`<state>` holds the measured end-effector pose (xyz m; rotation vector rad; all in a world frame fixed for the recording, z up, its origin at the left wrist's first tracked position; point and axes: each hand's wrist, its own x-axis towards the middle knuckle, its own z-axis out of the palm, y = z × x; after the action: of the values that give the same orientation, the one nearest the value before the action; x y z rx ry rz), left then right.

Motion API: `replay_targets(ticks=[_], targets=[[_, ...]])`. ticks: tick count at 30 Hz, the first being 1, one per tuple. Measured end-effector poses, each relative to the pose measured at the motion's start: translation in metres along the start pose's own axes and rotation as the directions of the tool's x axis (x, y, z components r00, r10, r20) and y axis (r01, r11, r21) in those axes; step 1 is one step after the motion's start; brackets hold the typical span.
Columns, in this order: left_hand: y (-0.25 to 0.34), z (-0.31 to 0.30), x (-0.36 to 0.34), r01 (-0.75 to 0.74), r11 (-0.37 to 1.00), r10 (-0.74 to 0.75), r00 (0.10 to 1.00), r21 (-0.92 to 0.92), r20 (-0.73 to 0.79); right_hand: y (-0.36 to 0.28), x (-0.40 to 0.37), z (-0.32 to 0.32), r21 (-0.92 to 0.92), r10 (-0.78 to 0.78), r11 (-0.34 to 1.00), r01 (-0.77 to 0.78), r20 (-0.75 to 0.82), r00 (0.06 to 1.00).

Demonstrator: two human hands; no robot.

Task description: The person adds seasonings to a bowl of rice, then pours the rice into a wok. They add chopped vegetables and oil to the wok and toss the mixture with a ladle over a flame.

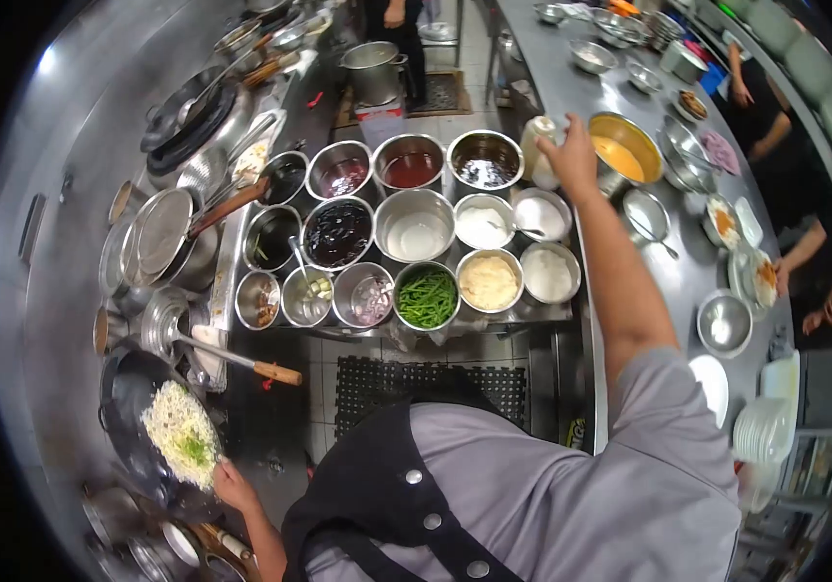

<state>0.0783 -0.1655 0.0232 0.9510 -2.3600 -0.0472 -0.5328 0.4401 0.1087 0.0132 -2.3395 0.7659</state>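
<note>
My left hand [235,485] is closed at the near edge of a black wok [132,417], gripping it there. Fried rice [181,435] with chopped greens on top lies in the wok. Out over the far right of the seasoning station, my right hand [571,155] has thumb and forefinger spread. Its thumb overlaps the side of a pale squeeze bottle [538,160], which stands beside a pot of dark liquid [486,160]. Just right of this hand is a metal bowl of orange-yellow liquid [620,160], apparently beaten egg.
Several metal pots hold sauces, white powders, chopped green vegetables [426,297] and sliced onion [371,299]. A wood-handled ladle [241,359] juts from the stove side. Strainers [159,233] sit at left. Stacked plates [763,430] stand at right, where other people's hands [786,267] work.
</note>
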Motion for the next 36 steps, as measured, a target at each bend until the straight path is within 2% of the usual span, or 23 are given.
replay_targets(ticks=[2,5,6,7,8,9,10,11,12,13,14,16,18,19,20,21,23,24,26,31,34,35,36], targets=[[-0.008,0.001,0.001,0.034,0.999,-0.034,0.997,0.003,0.071,0.001,0.043,0.023,-0.189,0.175,0.975,-0.114,0.340,0.924],[-0.015,0.008,-0.001,0.067,0.997,-0.067,0.998,0.048,-0.008,0.038,0.062,0.065,-0.135,0.107,0.990,-0.047,0.488,0.866],[-0.003,0.003,0.001,0.010,0.999,-0.007,0.996,0.037,-0.084,0.044,0.065,0.072,-0.154,0.068,0.988,0.005,0.463,0.884],[-0.013,0.002,0.000,0.132,0.988,-0.135,0.990,0.073,0.036,0.042,0.071,0.068,-0.121,0.062,0.993,-0.004,0.487,0.871],[0.001,-0.003,0.002,0.117,0.993,-0.118,0.993,-0.028,-0.023,0.071,0.084,0.078,-0.066,-0.151,0.980,0.190,0.383,0.911],[0.012,-0.008,0.005,0.081,0.997,-0.080,0.995,0.004,-0.053,0.076,0.102,0.068,-0.026,-0.341,0.931,0.363,0.285,0.896],[0.029,-0.023,0.012,0.136,0.991,-0.136,0.991,0.011,0.000,0.116,0.146,0.063,-0.288,-0.625,0.596,0.749,0.419,0.658],[0.026,-0.024,0.011,0.142,0.988,-0.142,0.990,0.058,-0.003,0.040,0.160,0.006,0.110,-0.462,0.884,0.453,0.342,0.818],[0.027,-0.029,0.012,0.179,0.981,-0.182,0.983,0.075,0.035,0.069,0.206,0.008,0.108,-0.672,0.741,0.663,0.145,0.727],[0.019,-0.023,0.008,0.186,0.978,-0.188,0.982,0.090,0.005,-0.056,0.164,-0.051,0.551,-0.531,0.706,0.445,-0.005,0.848],[0.023,-0.026,0.009,0.188,0.979,-0.187,0.982,0.077,-0.020,-0.068,0.176,-0.030,0.585,-0.556,0.673,0.453,-0.004,0.831],[0.023,-0.024,0.009,0.142,0.989,-0.136,0.980,0.032,-0.145,-0.081,0.207,-0.007,0.706,-0.513,0.664,0.244,0.193,0.837],[0.026,-0.027,0.010,0.092,0.996,-0.087,0.973,0.012,-0.215,-0.164,0.152,0.024,0.414,-0.558,0.796,0.441,0.223,0.799],[0.024,-0.026,0.009,0.081,0.997,-0.079,0.972,-0.003,-0.222,-0.220,0.103,0.031,0.534,-0.696,0.683,0.498,0.272,0.664],[0.022,-0.026,0.007,0.068,0.997,-0.071,0.972,-0.020,-0.225,-0.284,0.043,0.015,0.508,-0.778,0.619,0.599,0.292,0.556],[0.023,-0.028,0.007,0.078,0.997,-0.082,0.969,-0.025,-0.232,-0.339,-0.012,-0.005,0.539,-0.789,0.615,0.576,0.433,0.436],[0.022,-0.029,0.005,0.082,0.996,-0.087,0.968,-0.034,-0.237,-0.420,-0.102,-0.011,0.412,-0.773,0.537,0.736,0.591,0.232],[0.020,-0.030,0.006,0.073,0.997,-0.080,0.968,-0.038,-0.239,-0.450,-0.144,-0.009,0.433,-0.809,0.441,0.786,0.571,0.140],[0.019,-0.034,0.005,0.063,0.994,-0.082,0.965,-0.086,-0.250,-0.516,-0.217,-0.016,0.372,-0.722,0.352,0.859,0.692,-0.005],[0.008,-0.034,0.004,0.072,0.989,-0.095,0.980,-0.131,-0.173,-0.609,-0.349,-0.011,0.465,-0.733,0.089,0.881,0.629,-0.258],[0.006,-0.036,0.004,0.059,0.984,-0.088,0.981,-0.170,-0.170,-0.647,-0.382,-0.041,0.525,-0.742,0.054,0.849,0.590,-0.318],[0.003,-0.035,0.003,0.055,0.987,-0.078,0.985,-0.152,-0.155,-0.655,-0.389,-0.032,0.488,-0.755,0.124,0.864,0.611,-0.237],[0.002,-0.035,0.002,0.052,0.986,-0.076,0.985,-0.159,-0.153,-0.658,-0.389,-0.027,0.483,-0.752,0.127,0.866,0.617,-0.233]])
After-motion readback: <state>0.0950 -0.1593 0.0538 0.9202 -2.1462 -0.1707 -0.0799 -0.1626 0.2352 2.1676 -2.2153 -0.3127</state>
